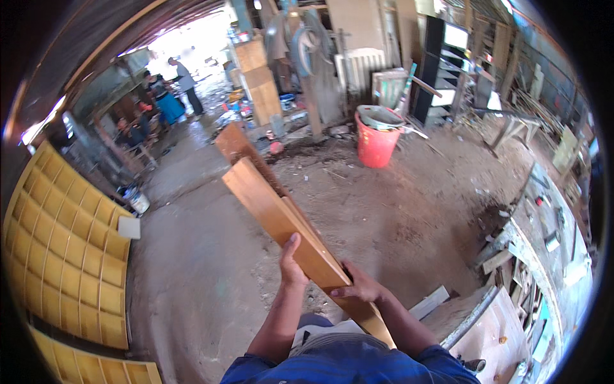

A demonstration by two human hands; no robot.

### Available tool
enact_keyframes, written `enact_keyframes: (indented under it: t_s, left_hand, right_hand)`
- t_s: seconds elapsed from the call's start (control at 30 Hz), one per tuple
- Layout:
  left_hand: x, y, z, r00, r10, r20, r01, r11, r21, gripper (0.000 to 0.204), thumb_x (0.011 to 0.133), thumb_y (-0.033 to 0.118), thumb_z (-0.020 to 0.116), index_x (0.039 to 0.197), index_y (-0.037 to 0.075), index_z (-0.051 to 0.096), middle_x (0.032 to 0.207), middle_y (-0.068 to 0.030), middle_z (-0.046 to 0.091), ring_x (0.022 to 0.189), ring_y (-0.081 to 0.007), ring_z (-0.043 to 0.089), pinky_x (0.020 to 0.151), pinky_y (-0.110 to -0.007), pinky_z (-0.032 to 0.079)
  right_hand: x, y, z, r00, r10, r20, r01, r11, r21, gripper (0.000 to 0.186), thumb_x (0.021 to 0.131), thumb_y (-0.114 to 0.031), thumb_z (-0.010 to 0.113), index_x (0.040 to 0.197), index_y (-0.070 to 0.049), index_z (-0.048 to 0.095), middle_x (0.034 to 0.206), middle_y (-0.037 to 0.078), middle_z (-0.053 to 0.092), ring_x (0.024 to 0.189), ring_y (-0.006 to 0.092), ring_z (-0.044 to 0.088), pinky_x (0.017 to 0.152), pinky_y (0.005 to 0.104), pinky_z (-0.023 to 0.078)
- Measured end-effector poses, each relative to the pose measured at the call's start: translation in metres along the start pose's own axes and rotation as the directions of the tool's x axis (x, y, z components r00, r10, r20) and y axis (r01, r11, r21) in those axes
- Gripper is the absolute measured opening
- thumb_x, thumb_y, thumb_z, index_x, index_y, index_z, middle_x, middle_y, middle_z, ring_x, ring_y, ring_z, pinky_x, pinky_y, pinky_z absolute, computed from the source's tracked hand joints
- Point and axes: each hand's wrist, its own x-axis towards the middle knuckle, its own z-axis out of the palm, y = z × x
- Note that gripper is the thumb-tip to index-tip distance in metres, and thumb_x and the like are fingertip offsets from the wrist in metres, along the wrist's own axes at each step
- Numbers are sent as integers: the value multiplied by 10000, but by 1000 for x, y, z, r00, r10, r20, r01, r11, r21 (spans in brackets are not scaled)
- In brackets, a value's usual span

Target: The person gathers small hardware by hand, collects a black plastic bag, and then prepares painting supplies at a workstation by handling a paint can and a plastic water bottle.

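Observation:
Slanting across the middle of the view is a stack of long wooden boards, held in front of my body. The top board is smooth and orange-brown; a darker, rougher board sticks out past it at the far end. My left hand grips the stack from its left side, thumb up on the edge of the top board. Nearer my body, my right hand is closed round the right side, its thumb lying over the top face. The fingers under the boards are hidden.
A yellow gridded wooden panel leans at the left. Ahead stands a red bucket on the dirt floor. At the right is a cluttered workbench with wood scraps below. Several people are near the bright opening, far left.

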Motion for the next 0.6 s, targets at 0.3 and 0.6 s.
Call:
enact_keyframes:
  t_s: [0.3, 0.6]
  left_hand:
    - [155, -77, 61, 981, -88, 176, 71, 993, 97, 637, 956, 490, 551, 1358, 0, 482, 1160, -182, 622, 1080, -326, 615, 947, -446, 494]
    - [308, -177, 173, 774, -362, 520, 395, 917, 51, 690, 986, 524, 459, 1387, -36, 431, 1243, -207, 581, 1144, -338, 586, 1011, -473, 464]
  right_hand:
    - [64, 37, -111, 964, 23, -266, 6, 994, 108, 866, 690, -425, 850, 1357, -7, 490, 1200, 172, 624, 1166, 276, 576, 1023, 398, 425]
    - [89, 17, -240, 765, 75, -640, -131, 991, -41, 944, 698, -434, 855, 1401, 14, 410, 1220, 215, 622, 1156, 316, 605, 972, 404, 460]
